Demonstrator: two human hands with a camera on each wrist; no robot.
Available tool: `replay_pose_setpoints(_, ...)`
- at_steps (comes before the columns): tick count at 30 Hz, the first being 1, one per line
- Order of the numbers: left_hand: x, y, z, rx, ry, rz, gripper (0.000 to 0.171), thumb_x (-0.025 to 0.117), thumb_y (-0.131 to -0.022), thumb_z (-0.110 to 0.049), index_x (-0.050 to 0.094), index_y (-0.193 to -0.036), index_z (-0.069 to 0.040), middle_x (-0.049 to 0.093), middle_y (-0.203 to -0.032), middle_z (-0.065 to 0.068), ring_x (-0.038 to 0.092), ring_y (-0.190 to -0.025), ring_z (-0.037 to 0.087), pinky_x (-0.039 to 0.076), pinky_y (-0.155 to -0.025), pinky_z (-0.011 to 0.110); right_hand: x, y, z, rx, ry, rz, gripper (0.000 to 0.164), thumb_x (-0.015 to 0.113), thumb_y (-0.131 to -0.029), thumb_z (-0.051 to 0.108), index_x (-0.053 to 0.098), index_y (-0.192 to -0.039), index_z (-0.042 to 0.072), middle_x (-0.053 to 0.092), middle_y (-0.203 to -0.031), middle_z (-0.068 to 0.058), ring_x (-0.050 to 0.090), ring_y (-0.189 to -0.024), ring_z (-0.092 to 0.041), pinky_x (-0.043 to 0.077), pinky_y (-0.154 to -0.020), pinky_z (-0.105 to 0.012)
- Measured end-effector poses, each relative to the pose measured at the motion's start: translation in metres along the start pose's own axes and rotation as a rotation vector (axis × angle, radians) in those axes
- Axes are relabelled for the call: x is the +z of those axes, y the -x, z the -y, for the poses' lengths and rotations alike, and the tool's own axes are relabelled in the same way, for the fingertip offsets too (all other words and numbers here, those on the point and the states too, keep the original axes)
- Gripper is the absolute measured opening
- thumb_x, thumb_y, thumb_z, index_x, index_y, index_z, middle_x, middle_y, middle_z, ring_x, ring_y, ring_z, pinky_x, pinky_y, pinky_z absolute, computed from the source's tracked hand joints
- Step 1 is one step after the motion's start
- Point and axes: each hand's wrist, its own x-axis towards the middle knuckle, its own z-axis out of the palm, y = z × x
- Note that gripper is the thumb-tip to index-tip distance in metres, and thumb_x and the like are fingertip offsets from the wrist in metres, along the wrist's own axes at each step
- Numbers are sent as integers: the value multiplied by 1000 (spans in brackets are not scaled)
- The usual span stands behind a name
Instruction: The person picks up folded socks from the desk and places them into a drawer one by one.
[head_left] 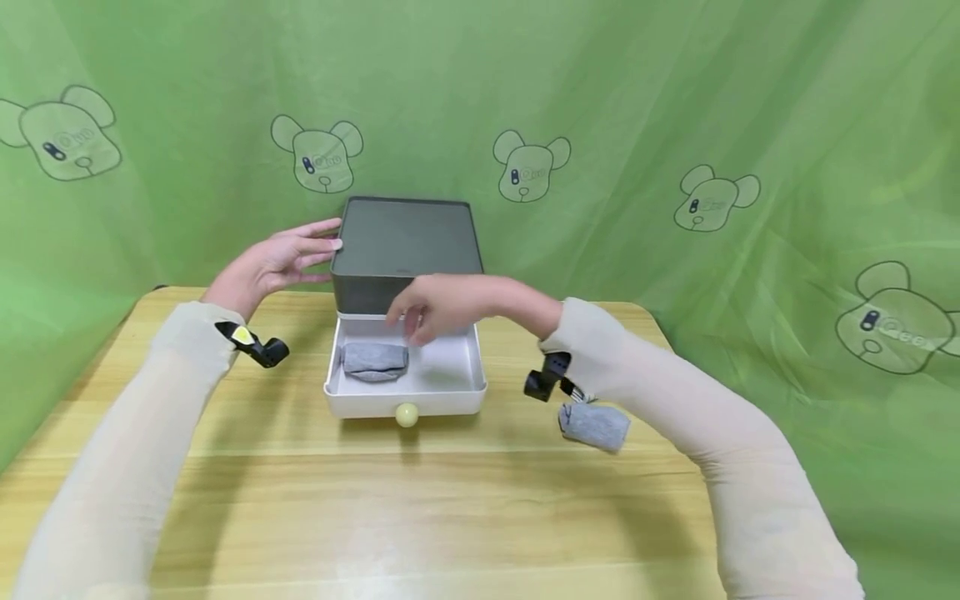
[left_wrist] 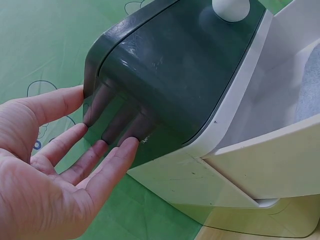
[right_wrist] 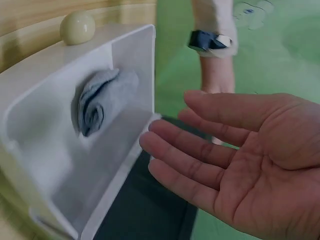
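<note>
A dark green storage box [head_left: 408, 237] stands at the back of the table, its white lower drawer [head_left: 450, 402] pulled out. Inside the drawer, on its left side, lies a rolled grey cloth [head_left: 375, 360], perhaps a sock; the right wrist view shows its spiral end. My left hand [head_left: 288, 254] touches the box's left side with spread fingertips. Above the drawer hovers my right hand [head_left: 442, 304], fingers relaxed and nothing in them. A second grey cloth roll [head_left: 595, 426] rests on the table under my right forearm.
A pale round knob [head_left: 407, 415] sticks out from the drawer front. The wooden table [head_left: 375, 517] extends towards me. Behind it hangs a green curtain [head_left: 615, 100] with bear-head outlines, close to the back of the box.
</note>
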Motion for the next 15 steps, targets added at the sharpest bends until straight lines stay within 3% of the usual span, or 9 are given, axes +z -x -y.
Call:
replay_pose_setpoints(5, 0, 0, 3, -6, 7, 2, 76, 59, -102, -9, 18, -164, -26, 12, -173, 6, 11, -160, 25, 16, -131, 53, 0, 39, -24, -11, -83, -28, 39, 68, -94, 5, 63, -132, -1, 72, -119, -13, 68, -109, -20, 59, -97, -29)
replay_pose_setpoints(10, 0, 3, 1, 0, -9, 9, 75, 58, -103, -10, 18, -164, -27, 11, -173, 6, 15, -159, 24, 17, -131, 53, 5, 74, -56, 54, -168, -30, 31, 71, -93, 6, 67, -122, -3, 73, -109, -13, 69, -101, -20, 61, -93, -30)
replay_pose_setpoints(12, 0, 5, -1, 5, -28, 13, 75, 58, -103, -11, 17, -164, -27, 12, -173, 7, 30, -154, 19, 18, -131, 52, 9, 85, -71, 96, -192, -21, 29, 72, -93, 6, 67, -120, -2, 74, -107, -13, 69, -100, -20, 61, -93, -30)
replay_pose_setpoints(15, -2, 7, -1, 19, -72, 19, 74, 57, -104, -13, 16, -164, -26, 14, -172, 10, 57, -130, 9, 21, -130, 51, 18, 99, -92, 156, -218, 10, 29, 71, -92, 5, 66, -120, -4, 74, -106, -13, 70, -99, -19, 61, -92, -30)
